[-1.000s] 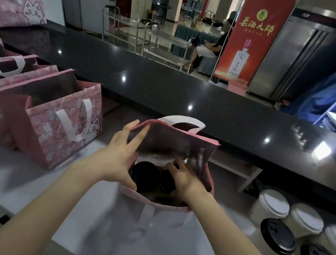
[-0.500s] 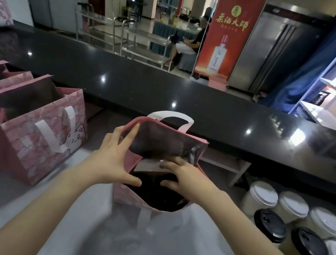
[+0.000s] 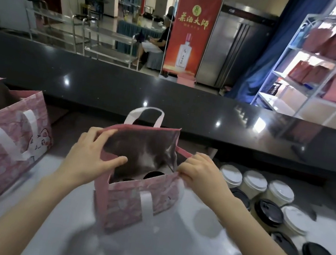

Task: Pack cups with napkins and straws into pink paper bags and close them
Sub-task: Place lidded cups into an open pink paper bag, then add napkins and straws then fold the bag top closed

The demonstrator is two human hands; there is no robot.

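Observation:
A pink paper bag (image 3: 127,203) with white handles stands open on the white counter in front of me. Two dark cup lids (image 3: 153,175) show inside it. My left hand (image 3: 90,159) grips the bag's left rim, thumb inside the mouth and fingers over the top edge. My right hand (image 3: 201,173) pinches the right rim at the side fold. Lidded cups (image 3: 268,213), some with white lids and some with black, stand in a cluster to the right.
Another open pink bag (image 3: 5,140) with a cat print stands at the left. A raised black countertop (image 3: 166,104) runs across behind the bags. A white shelf rack (image 3: 319,70) holding pink bags stands at the far right.
My right hand has come out of the bag and taken hold of its right rim. My left hand shifted to grip the left rim. The view turned right.

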